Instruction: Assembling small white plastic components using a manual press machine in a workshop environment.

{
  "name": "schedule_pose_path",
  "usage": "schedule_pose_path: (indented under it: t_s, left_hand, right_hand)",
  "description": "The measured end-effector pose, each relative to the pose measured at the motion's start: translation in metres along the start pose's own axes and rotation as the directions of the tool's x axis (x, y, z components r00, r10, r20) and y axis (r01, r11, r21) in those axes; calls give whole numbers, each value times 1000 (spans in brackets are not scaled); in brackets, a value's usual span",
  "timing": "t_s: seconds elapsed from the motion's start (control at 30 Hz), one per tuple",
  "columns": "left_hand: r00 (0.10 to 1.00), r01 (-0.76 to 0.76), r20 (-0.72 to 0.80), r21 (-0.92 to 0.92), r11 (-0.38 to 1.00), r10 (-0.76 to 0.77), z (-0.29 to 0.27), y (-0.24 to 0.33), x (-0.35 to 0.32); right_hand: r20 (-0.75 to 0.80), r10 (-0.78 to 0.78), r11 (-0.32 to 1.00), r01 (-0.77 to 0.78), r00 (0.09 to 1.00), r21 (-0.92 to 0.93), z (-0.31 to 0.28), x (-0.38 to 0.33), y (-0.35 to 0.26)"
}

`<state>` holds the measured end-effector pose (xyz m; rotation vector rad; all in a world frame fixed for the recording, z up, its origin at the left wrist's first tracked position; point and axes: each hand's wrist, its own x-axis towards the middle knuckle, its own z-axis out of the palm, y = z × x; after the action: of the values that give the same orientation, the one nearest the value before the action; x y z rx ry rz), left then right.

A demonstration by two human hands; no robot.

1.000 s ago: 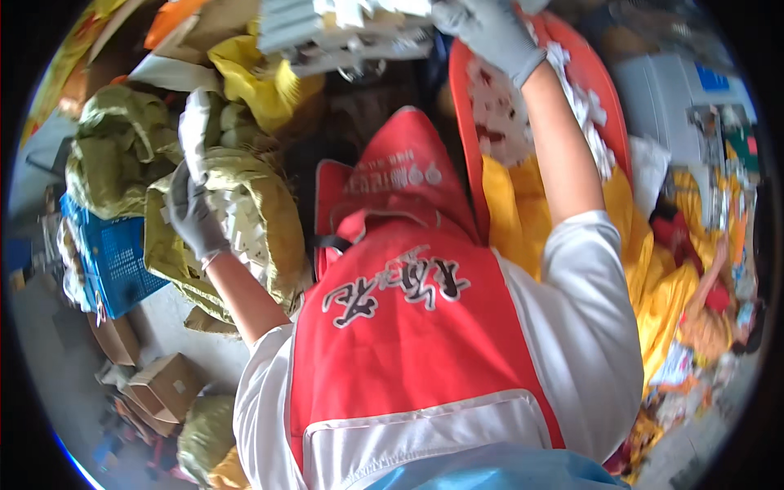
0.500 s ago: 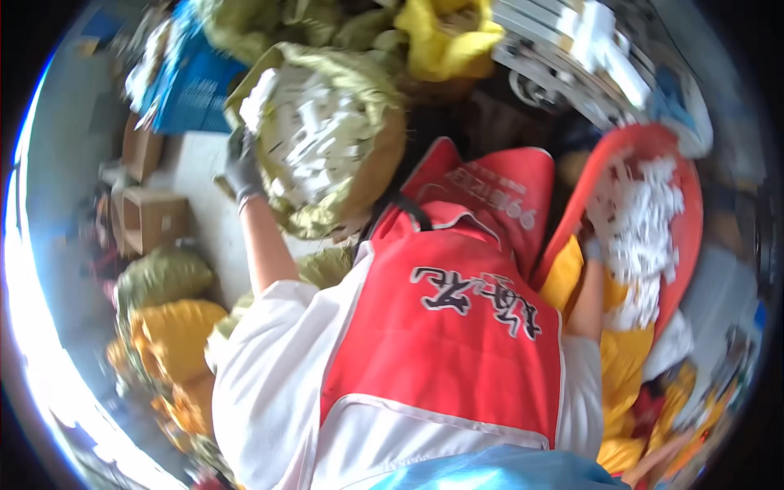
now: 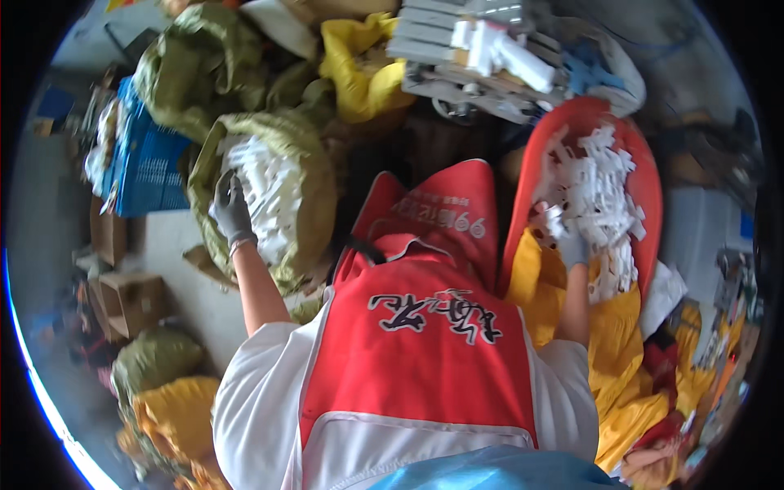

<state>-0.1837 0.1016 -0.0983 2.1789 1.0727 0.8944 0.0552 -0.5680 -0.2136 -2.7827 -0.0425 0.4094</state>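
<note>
My left hand (image 3: 232, 214), in a grey glove, is at the left rim of an upright green woven sack (image 3: 314, 192). Its fingers are apart and reach over the white pieces (image 3: 273, 192) inside. On the other side, my right hand (image 3: 575, 245), also gloved, is in a red basin (image 3: 651, 175) heaped with white slotted, plastic-looking pieces (image 3: 600, 184). A small white piece (image 3: 554, 221) shows at its fingers, which are partly hidden. A yellow sack (image 3: 612, 327) lies over the basin's near part, under my right forearm.
A wheeled grey platform (image 3: 433, 45) carrying white parts stands at the far side, beside an open yellow sack (image 3: 351, 73). Farther left are a blue crate (image 3: 151, 167), a cardboard box (image 3: 135, 298) and a full orange-yellow sack (image 3: 180, 412). Another green sack (image 3: 196, 69) stands behind.
The view has shifted, so the surroundings sit farther left. My left hand has come from the sack's outer side to over its rim. My right hand has come into plainer sight in the basin.
</note>
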Motion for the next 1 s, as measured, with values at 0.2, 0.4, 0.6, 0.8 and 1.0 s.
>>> schedule_pose_path:
  t_s: [0.2,0.4,0.6,0.8,1.0]
  left_hand:
    - [943,-254,213,-38,966,256,40,124,3]
    - [830,-451,210,-290,844,516,75,220,16]
    - [400,-820,197,-358,445,895,118,319,20]
    - [304,-665,413,-553,502,858,168,340,36]
    - [481,-500,412,-596,628,774,172,339,38]
  right_hand:
    - [382,351,676,-513,855,528,66,-29,24]
    - [-50,16,451,37,999,892,44,-50,12]
    - [127,-89,29,-125,988,992,3,-58,3]
    - [32,81,-303,-5,996,953,-43,-72,-44]
    - [-151,-106,-556,67,983,829,-88,-51,-84]
